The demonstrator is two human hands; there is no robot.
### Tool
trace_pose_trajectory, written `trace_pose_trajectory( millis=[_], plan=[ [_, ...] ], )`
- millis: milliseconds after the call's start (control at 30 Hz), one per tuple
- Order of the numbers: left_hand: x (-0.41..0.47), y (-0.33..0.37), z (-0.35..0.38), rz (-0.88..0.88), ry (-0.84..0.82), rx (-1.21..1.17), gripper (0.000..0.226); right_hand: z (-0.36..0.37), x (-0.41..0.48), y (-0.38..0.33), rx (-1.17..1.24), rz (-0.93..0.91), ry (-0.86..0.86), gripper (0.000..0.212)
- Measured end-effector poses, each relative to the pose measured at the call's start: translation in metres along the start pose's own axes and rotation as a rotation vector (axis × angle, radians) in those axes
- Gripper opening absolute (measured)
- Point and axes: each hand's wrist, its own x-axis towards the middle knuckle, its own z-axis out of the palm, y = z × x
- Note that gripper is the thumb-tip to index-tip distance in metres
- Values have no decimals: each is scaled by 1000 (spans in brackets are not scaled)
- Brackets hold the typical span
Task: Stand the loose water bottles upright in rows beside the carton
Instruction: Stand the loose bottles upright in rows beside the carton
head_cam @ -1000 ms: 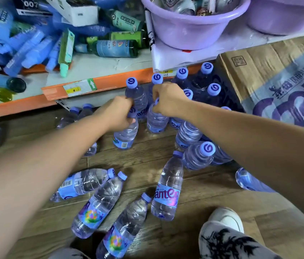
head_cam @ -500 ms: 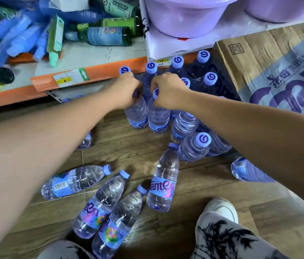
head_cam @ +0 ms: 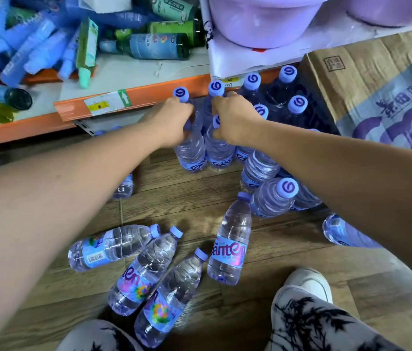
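My left hand (head_cam: 172, 122) grips the neck of an upright clear water bottle (head_cam: 191, 154) standing on the wooden floor. Close beside it, my right hand (head_cam: 232, 120) holds the neck of a second upright bottle (head_cam: 219, 154), the two touching side by side. Behind and to the right, several upright bottles with purple caps (head_cam: 297, 104) stand in rows against the brown carton (head_cam: 367, 79). Several loose bottles lie flat near my legs, among them one with a barcode label (head_cam: 110, 247) and one pointing at the rows (head_cam: 230, 245).
An orange-edged shelf (head_cam: 149, 93) with blue and green toiletries overhangs the back. Purple basins (head_cam: 258, 19) sit above the rows. Another bottle (head_cam: 346, 233) lies under my right forearm, one (head_cam: 124, 187) under my left. My white shoe (head_cam: 306, 282) is at lower right.
Both hands have moved their bottles back toward the shelf; the left bottle, earlier lower and apart, now stands next to the right one.
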Motion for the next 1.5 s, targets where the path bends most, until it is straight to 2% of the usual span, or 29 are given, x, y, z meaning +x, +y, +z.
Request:
trace_pose_trajectory(
  millis=[200,333,600,733,833,933,967,1033,1133,1200,1267,1367,1500],
  plan=[
    [-4,0,6,-1,1,11,26,0,3,-2,-37,13,17,47],
    [-8,3,7,6,-23,-83,31,1,2,-3,-49,4,19,47],
    [-9,-3,11,35,51,-169,26,1,-1,-4,-39,10,22,51],
    [-10,-6,12,43,42,-217,33,1,-2,-5,-45,16,12,52],
    [-15,-5,13,-15,79,-334,55,2,-4,-5,-38,15,7,52],
    [-40,-9,28,-218,143,-417,65,4,-9,-4,35,58,-3,60],
    [-51,-12,40,-285,112,-377,66,5,-12,-4,73,93,13,62],
    [-74,-17,67,-347,-69,-267,63,9,-19,-3,97,147,75,58],
    [-92,-18,103,-246,-477,-186,47,14,-29,-5,-61,99,113,40],
    [-97,-9,118,-195,-638,-227,39,20,-35,-10,-151,40,77,23],
    [-98,0,130,-170,-686,-276,39,31,-43,-15,-225,-30,6,15],
    [-94,4,143,-149,-749,-277,43,59,-52,-19,-283,-138,-193,21],
    [-90,-4,155,-119,-855,-254,49,85,-50,-14,-354,-92,-446,27]
  ],
)
